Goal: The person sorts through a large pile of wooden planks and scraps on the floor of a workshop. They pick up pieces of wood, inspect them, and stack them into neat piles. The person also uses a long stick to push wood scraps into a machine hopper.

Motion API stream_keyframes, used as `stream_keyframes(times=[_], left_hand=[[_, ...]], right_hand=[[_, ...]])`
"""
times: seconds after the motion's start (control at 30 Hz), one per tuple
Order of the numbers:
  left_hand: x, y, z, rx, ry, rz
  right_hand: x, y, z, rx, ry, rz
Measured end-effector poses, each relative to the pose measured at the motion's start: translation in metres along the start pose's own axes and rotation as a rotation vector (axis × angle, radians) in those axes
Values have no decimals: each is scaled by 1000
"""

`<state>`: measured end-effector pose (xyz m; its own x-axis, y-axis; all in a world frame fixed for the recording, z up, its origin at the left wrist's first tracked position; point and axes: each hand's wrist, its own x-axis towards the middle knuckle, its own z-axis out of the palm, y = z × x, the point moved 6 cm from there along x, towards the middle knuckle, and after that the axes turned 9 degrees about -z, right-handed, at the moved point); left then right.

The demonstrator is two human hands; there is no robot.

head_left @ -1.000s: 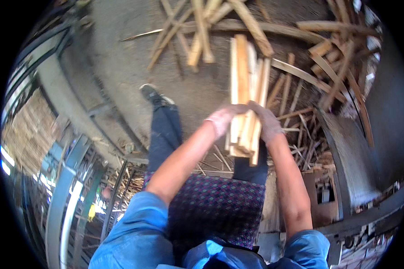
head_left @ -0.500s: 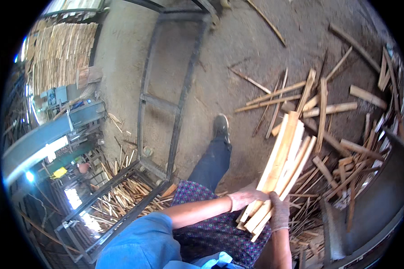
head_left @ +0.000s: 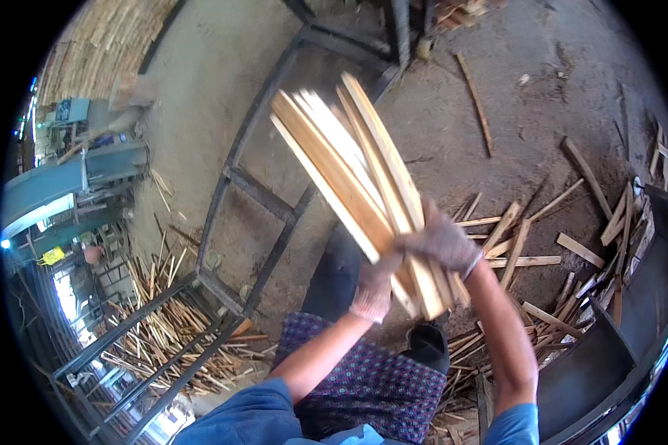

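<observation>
A bundle of pale wooden strips [head_left: 349, 178] is held up in front of me, tilted with its far ends toward the upper left. My left hand [head_left: 376, 285], in a light knit glove, grips the bundle's near end from the left. Round the same end from the right closes my gloved right hand [head_left: 441, 243]. The strips fan apart a little at the far end, and their short near ends stick out below my hands. A patterned apron [head_left: 364, 378] covers my lap, and part of my dark trouser leg lies behind the bundle.
A dark metal frame cart [head_left: 263, 194] stands on the dirt floor ahead. Loose wood scraps [head_left: 519, 241] lie to the right beside a dark metal edge [head_left: 608, 363]. A heap of sticks [head_left: 163, 326] is at lower left. Stacked strips [head_left: 100, 44] stand far left, near a machine [head_left: 74, 178].
Both hands have carried the bundle up and to the left, away from the right-hand scrap pile, and its far end now tilts left over the cart. My view has shifted too.
</observation>
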<state>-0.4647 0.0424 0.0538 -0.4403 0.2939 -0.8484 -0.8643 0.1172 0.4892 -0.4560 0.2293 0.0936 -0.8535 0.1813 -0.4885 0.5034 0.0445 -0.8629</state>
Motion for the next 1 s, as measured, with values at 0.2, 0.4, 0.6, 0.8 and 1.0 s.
stream_keyframes(times=[0.2, 0.4, 0.6, 0.8, 1.0], left_hand=[[145, 123, 10, -163, 129, -83], [296, 214, 28, -214, -59, 68], [402, 241, 35, 894, -177, -102], [388, 235, -2, 711, -167, -259], [341, 165, -67, 1420, -47, -24]], right_hand=[[206, -27, -20, -145, -156, 35], [375, -64, -58, -282, -175, -288], [375, -33, -55, -1131, 476, -275], [260, 32, -93, -543, 752, 24], [299, -70, -191, -413, 653, -423]])
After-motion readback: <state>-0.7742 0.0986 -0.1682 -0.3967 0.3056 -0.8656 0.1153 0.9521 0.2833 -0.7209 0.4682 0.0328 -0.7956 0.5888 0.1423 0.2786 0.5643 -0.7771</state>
